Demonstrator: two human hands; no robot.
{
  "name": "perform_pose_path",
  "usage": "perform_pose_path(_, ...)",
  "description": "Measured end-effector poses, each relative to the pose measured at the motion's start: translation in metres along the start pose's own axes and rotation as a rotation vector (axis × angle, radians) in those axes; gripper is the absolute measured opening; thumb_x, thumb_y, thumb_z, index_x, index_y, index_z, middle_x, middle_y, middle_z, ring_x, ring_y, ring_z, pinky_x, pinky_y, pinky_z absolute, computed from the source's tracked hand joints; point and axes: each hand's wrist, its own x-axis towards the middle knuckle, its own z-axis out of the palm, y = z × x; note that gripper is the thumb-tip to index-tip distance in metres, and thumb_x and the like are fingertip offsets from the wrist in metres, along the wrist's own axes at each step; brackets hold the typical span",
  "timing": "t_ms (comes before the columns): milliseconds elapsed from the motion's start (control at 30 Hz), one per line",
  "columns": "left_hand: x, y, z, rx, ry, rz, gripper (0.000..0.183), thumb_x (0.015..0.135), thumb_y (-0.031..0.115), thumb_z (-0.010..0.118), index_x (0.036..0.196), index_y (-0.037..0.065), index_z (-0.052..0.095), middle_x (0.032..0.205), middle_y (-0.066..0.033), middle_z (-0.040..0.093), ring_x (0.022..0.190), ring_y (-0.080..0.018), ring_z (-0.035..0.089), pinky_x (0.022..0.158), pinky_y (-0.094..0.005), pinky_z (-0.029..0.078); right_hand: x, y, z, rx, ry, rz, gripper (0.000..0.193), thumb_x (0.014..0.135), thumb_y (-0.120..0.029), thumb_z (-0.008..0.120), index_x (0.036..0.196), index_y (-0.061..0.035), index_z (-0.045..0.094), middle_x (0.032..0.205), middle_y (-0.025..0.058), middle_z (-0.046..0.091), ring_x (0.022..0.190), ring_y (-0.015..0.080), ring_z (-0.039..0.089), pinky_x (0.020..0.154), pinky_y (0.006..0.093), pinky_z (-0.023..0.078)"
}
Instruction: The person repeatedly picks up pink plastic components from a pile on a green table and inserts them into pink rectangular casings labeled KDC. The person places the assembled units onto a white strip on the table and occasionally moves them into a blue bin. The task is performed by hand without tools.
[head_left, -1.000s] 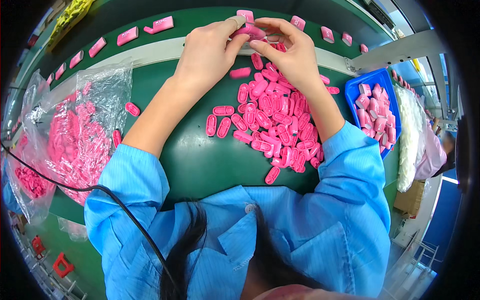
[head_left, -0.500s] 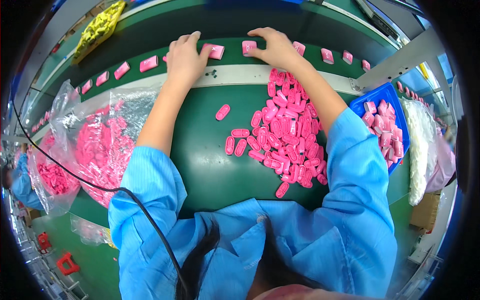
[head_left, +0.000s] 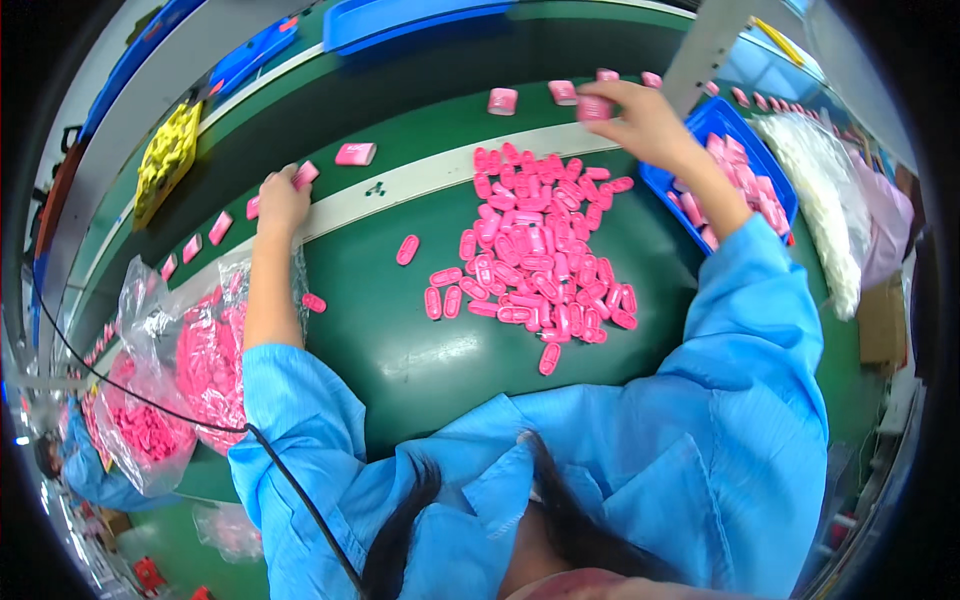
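Note:
My left hand (head_left: 285, 203) is at the far left of the green bench, its fingers curled against a pink printed case (head_left: 306, 175) that sticks out by the thumb. Further right, my right hand (head_left: 645, 120) pinches another pink printed case (head_left: 593, 108) between thumb and fingers, over the far strip beyond the white rail (head_left: 430, 169). More such cases lie spaced in a row along that strip, among them one pink case (head_left: 355, 154) between my hands. Nearer me spreads a heap of small pink oval plastic parts (head_left: 535, 240).
A blue bin (head_left: 783, 190) of pink cases stands at the right, beside a bag of white items (head_left: 815, 200). Clear bags of pink parts (head_left: 210, 350) lie at the left. A yellow tray (head_left: 165, 165) stands far left. A black cable (head_left: 190, 412) crosses my left side.
My hands have moved apart, the left leftward and the right rightward. The right now grips a pink case. The view has shifted, and a loose pink part now shows by my left forearm.

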Motion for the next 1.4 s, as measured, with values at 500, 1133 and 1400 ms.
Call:
perform_pose_path(500,-0.059,0.253,-0.054,-0.617,0.183,0.781,0.040,0.075,0.011,0.074,0.113,0.004,0.063,0.102,-0.0139,0.065,0.089,-0.0257,0.065,0.084,-0.0349,0.052,-0.079,-0.048,-0.039,0.706,0.121,0.391,0.047,0.091,-0.024,0.062,0.133,-0.0085,0.049,0.123,0.0046,0.056,0.102,0.0123,0.059,0.080,0.0285,0.051)
perform_pose_path(1133,-0.105,0.127,-0.062,-0.191,-0.136,0.370,0.022,0.083,0.011,0.062,0.102,0.001,0.066,0.097,-0.0200,0.063,0.084,-0.0375,0.063,0.077,-0.0440,0.051,-0.144,0.044,-0.069,-0.471,0.454,0.068,0.031,0.082,-0.013,0.065,0.112,-0.0061,0.063,0.113,0.0125,0.064,0.107,0.0317,0.058,0.095,0.0372,0.044)
perform_pose_path(1400,-0.131,0.125,-0.041,-0.408,-0.174,0.149,0.025,0.077,0.015,0.071,0.099,0.004,0.069,0.089,-0.0138,0.067,0.079,-0.0230,0.066,0.073,-0.0324,0.052,-0.131,-0.145,0.065,0.133,-0.221,-0.690,0.046,0.077,-0.040,0.071,0.114,-0.0146,0.062,0.138,0.0083,0.047,0.130,0.0319,0.040,0.106,0.0529,0.033)
